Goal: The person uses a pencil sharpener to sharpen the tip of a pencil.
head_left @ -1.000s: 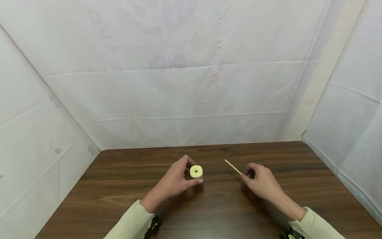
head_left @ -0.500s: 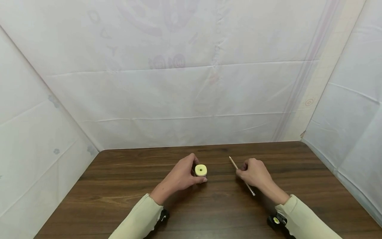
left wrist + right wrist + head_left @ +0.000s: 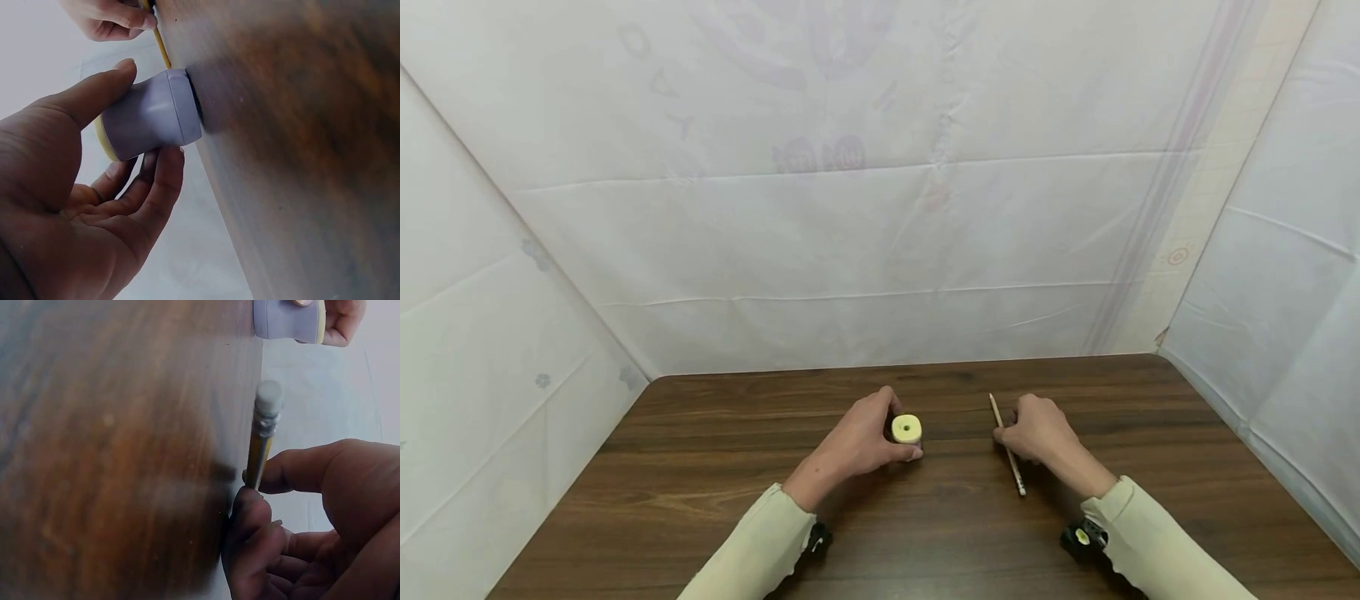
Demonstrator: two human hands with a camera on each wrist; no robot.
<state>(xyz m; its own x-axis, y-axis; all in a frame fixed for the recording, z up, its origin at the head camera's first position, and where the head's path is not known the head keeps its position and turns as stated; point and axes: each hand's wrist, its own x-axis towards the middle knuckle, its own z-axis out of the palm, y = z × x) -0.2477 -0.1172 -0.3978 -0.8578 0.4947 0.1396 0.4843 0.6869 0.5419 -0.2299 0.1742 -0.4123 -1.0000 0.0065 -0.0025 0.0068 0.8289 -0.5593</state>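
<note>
My left hand (image 3: 865, 433) grips a small pencil sharpener (image 3: 907, 429) between thumb and fingers. Its yellow top with a round hole faces up, and its lilac body (image 3: 147, 119) curves in at the waist. The sharpener's base is at the tabletop, touching or nearly so. To its right, my right hand (image 3: 1039, 433) pinches a yellow pencil (image 3: 1015, 472) around the middle, low over the table. The sharpened tip points away from me. The white eraser (image 3: 269, 395) end points back toward me, as the right wrist view shows. Pencil and sharpener are apart.
Under both hands is a dark wood-grain table (image 3: 715, 467) with rounded far corners. White sheeting (image 3: 850, 275) hangs behind the table's far edge and along both sides. A black wrist camera (image 3: 1078, 540) sits at the right cuff.
The pencil has come down toward the table and turned to point nearly straight away; my right hand now pinches its middle instead of nearer its back end. My left hand shifted slightly right with the sharpener.
</note>
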